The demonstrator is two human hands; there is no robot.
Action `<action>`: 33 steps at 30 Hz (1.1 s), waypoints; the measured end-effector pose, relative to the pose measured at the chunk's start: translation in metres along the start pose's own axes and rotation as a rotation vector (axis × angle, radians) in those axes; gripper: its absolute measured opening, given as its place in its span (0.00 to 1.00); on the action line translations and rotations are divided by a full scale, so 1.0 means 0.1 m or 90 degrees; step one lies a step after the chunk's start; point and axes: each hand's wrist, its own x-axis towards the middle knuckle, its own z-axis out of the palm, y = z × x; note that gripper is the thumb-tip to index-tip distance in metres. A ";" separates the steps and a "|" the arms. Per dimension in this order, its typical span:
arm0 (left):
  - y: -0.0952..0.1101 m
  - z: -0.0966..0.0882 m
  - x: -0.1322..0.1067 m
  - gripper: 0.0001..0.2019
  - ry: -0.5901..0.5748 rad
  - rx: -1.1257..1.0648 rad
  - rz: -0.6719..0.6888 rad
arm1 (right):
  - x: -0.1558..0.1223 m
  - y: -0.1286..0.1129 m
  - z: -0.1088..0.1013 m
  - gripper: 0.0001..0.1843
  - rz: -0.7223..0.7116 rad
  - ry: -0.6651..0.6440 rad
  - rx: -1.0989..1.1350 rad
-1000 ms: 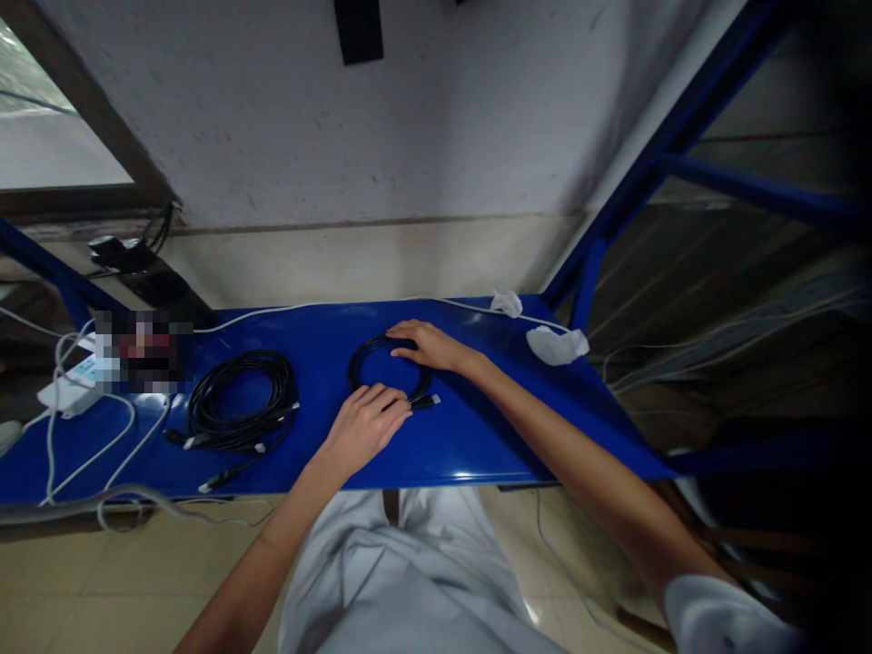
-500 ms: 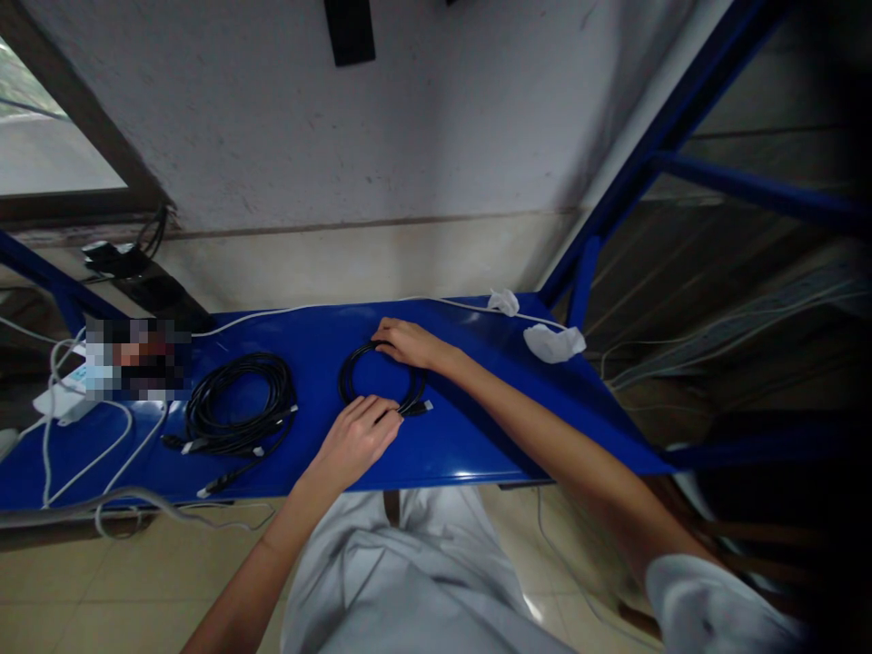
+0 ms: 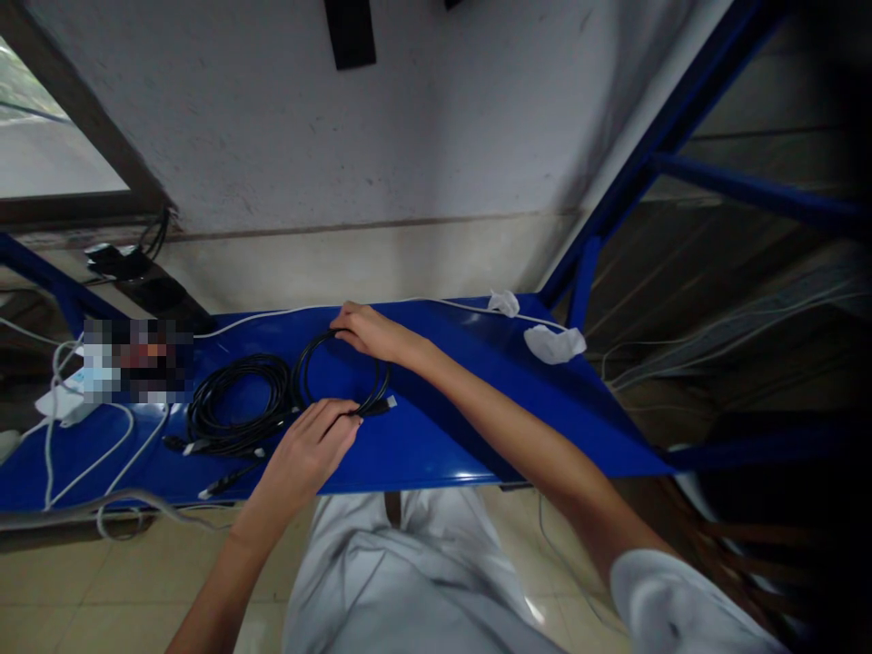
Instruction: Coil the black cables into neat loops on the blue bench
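A coiled black cable [image 3: 377, 392] with a plug at its lower right is held between my two hands, over the blue table [image 3: 436, 450]. My left hand [image 3: 314, 445] is closed on the near side of the loop, close to the plug. At the far side, my right hand [image 3: 364, 329] pinches the same loop. Just left of it lies a larger coil of black cables [image 3: 238, 440] with several connector ends showing. The held loop's left edge comes right up to that coil; whether they touch I cannot tell.
A white power strip [image 3: 64, 400] with white cords lies at the table's left end, beside a blurred-out patch. Behind it leans a black box-like object [image 3: 160, 291]. Crumpled white pieces [image 3: 555, 343] rest at the back right, by a white cord along the wall.
Both hands have moved left with the cable loop, bringing it from the middle of the table up beside the larger coil. The loop also looks a little more raised at its far side.
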 end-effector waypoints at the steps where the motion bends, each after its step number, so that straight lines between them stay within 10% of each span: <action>1: -0.04 -0.09 -0.04 0.06 0.002 0.011 -0.005 | 0.09 -0.05 0.00 0.10 -0.006 0.018 0.008; 11: -0.74 -0.62 -0.75 0.06 -0.036 0.077 -0.116 | 1.01 -0.50 0.72 0.09 0.075 0.042 0.092; 17: -0.89 -0.48 -0.92 0.10 0.052 0.068 -0.190 | 1.11 -0.53 1.08 0.10 0.157 -0.028 0.086; 23: -0.90 -0.36 -0.98 0.12 0.118 0.170 -0.260 | 1.07 -0.51 1.30 0.35 0.118 -0.052 0.101; 33: -0.88 -0.17 -0.71 0.10 0.085 0.069 -0.269 | 0.83 -0.28 1.09 0.20 0.100 -0.085 0.082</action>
